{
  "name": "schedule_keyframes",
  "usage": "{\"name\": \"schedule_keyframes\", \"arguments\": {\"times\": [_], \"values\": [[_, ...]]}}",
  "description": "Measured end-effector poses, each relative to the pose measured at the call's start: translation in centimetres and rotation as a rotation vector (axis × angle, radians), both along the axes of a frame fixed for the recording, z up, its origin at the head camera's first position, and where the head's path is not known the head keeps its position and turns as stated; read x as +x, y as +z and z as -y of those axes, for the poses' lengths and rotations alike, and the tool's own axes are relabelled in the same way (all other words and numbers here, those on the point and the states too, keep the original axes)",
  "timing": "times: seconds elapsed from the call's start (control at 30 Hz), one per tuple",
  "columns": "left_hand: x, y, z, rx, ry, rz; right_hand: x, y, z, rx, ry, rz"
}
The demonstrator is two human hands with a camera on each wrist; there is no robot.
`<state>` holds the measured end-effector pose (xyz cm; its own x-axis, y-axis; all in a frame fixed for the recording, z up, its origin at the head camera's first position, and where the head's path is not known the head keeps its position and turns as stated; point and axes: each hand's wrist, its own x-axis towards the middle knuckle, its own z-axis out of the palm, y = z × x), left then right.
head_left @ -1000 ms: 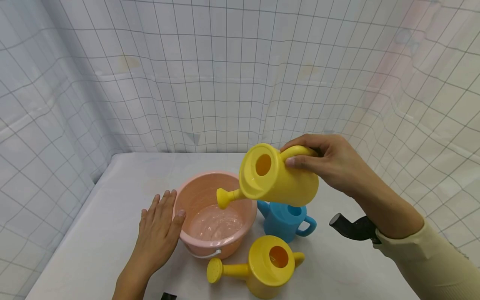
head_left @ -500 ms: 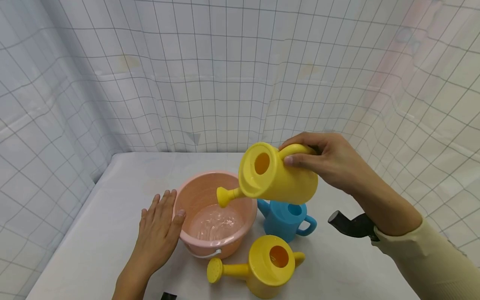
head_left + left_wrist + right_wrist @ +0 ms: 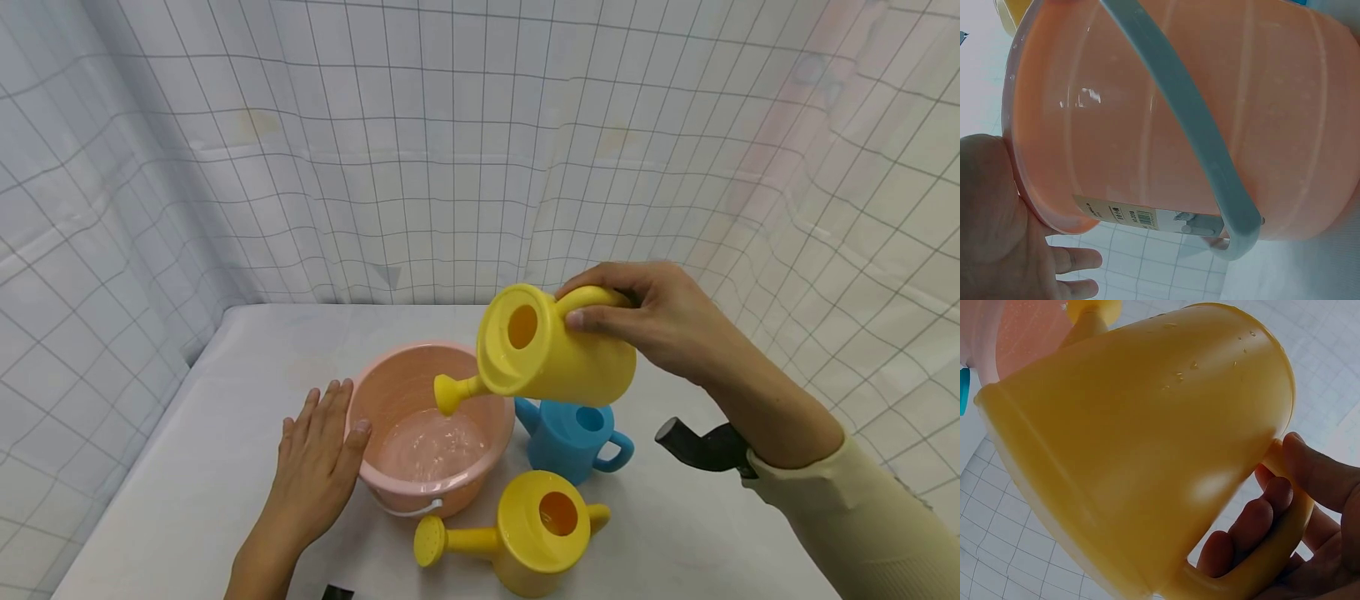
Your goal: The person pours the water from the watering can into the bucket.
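My right hand point(image 3: 656, 321) grips the handle of a yellow watering can point(image 3: 581, 367), which is tilted with its spout down over a pink bucket point(image 3: 461, 493). In the right wrist view, curled fingers and thumb hold the can's handle point(image 3: 1294, 534), and drops cling to its body. Rippling clear liquid point(image 3: 435, 450) lies in the bucket. My left hand point(image 3: 318, 467) has its fingers extended and touches the bucket's left rim. The left wrist view shows the bucket's outer wall point(image 3: 1104, 150), its pale carrying handle point(image 3: 1188, 115) and a label.
A blue watering can point(image 3: 566, 450) stands upright just right of the bucket. Another yellow watering can point(image 3: 517, 542) stands in front, its spout head close to the bucket. White table point(image 3: 247, 367) carries them, with gridded curtains point(image 3: 450, 150) behind and at both sides.
My right hand and the yellow watering can have risen slightly and shifted a little left. Ripples in the bucket's liquid have changed shape. My left hand stays put.
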<state>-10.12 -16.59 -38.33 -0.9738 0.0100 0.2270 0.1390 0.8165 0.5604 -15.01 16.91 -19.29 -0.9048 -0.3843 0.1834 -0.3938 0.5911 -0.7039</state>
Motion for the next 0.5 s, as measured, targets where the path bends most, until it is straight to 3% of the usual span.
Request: {"name": "schedule_keyframes", "arguments": {"times": [0.5], "values": [[-0.04, 0.05, 0.01, 0.002, -0.006, -0.003, 0.15, 0.12, 0.18, 0.002, -0.014, -0.036]]}}
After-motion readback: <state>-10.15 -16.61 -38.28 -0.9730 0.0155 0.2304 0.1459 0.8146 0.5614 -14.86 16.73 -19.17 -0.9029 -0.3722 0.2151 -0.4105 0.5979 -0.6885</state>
